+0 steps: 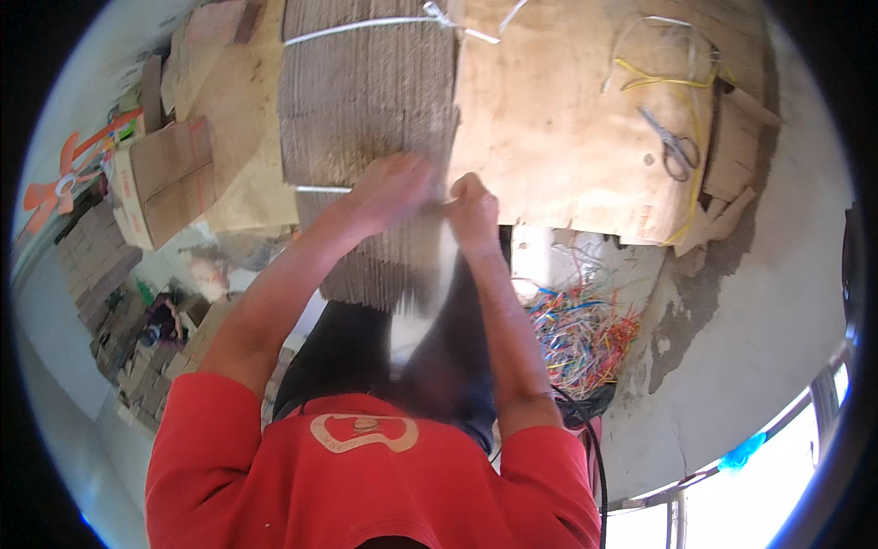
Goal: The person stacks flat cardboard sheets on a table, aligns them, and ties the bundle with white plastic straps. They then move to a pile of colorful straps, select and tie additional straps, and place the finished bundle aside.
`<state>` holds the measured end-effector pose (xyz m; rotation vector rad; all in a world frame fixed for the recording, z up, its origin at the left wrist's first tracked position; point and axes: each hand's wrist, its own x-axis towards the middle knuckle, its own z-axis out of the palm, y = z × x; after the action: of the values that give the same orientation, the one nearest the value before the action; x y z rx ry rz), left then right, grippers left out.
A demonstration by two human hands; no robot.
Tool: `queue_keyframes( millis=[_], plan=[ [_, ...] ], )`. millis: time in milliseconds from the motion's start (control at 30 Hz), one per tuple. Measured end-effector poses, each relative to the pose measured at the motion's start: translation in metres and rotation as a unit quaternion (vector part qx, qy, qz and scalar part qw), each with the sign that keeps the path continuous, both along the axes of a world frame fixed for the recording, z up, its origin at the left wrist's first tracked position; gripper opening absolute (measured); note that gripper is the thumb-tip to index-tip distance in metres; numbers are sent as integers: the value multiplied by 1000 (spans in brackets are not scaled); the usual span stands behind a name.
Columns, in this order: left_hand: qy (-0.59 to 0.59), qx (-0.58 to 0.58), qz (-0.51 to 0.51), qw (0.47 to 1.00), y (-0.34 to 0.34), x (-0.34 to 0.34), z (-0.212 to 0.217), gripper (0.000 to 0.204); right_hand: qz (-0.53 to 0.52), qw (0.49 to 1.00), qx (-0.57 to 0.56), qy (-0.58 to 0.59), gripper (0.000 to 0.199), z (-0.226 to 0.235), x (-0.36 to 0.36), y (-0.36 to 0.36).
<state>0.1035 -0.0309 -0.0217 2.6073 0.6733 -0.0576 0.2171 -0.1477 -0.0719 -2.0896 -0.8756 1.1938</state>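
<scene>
Red shirt (347,489), hands (475,215) at cardboard (366,128)

The bench (549,137) has a pale brown wooden top with darker marks and a rough near edge. Left of its middle lies a long stack of grey-brown cardboard (370,78), reaching past the near edge, with a white strap (357,29) across its far part. On the right lie scissors (679,157), blades pointing far and left, and a yellow strap (658,82).
</scene>
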Motion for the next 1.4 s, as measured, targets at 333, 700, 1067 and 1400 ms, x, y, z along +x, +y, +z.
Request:
queue_keyframes(
  millis=[333, 700, 1067, 1400],
  plan=[
    [-24, -54, 66, 996, 31, -16, 39, 48, -241, 898, 109, -351, 27, -114, 271, -62],
    [-1, 163, 74, 984, 88, 100, 24, 49, -148, 947, -123, -258, 36, -89, 348, -61],
    [223, 51, -52, 972, 158, 151, -6, 5, -11, 895, -101, -434, 72, -102, 339, -51],
    [57, -304, 118, 944, 213, 167, 5, 7, -225, 864, 169, 417, 60, -18, 191, 7]
  ],
)
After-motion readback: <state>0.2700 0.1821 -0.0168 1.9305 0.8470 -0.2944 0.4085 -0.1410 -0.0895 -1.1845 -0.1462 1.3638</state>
